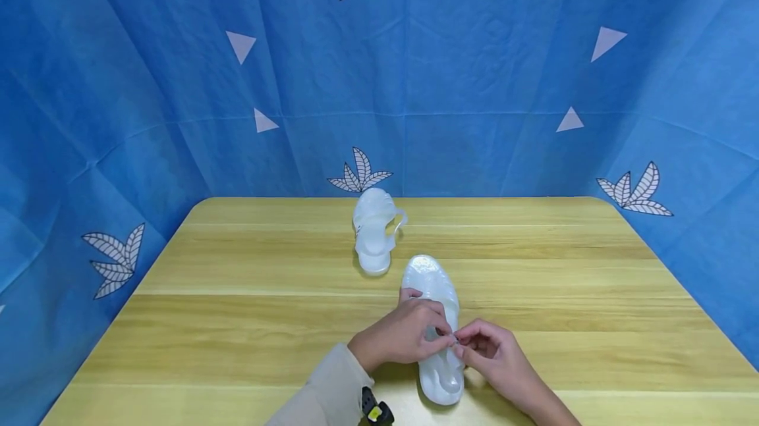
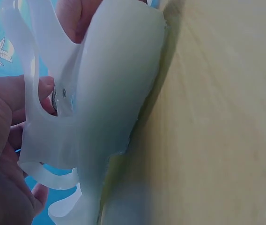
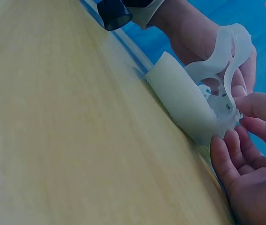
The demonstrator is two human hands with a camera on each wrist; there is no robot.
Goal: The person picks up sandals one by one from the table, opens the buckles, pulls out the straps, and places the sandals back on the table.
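Left hand (image 1: 409, 332) and right hand (image 1: 501, 357) pinch a white plastic sandal's (image 1: 428, 276) strap (image 3: 227, 79); another sandal (image 1: 373, 236) lies beyond on the wooden bench (image 1: 225, 340).

Sports a pale beige sleeve (image 1: 329, 388) on the left, and shows a black wrist device (image 1: 385, 415) marked in yellow!

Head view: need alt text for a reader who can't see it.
A person's left hand and right hand pinch at the side of a white sandal on a wooden table. A second sandal lies farther back, slightly left. Blue cloth printed with leaves and triangles hangs behind.
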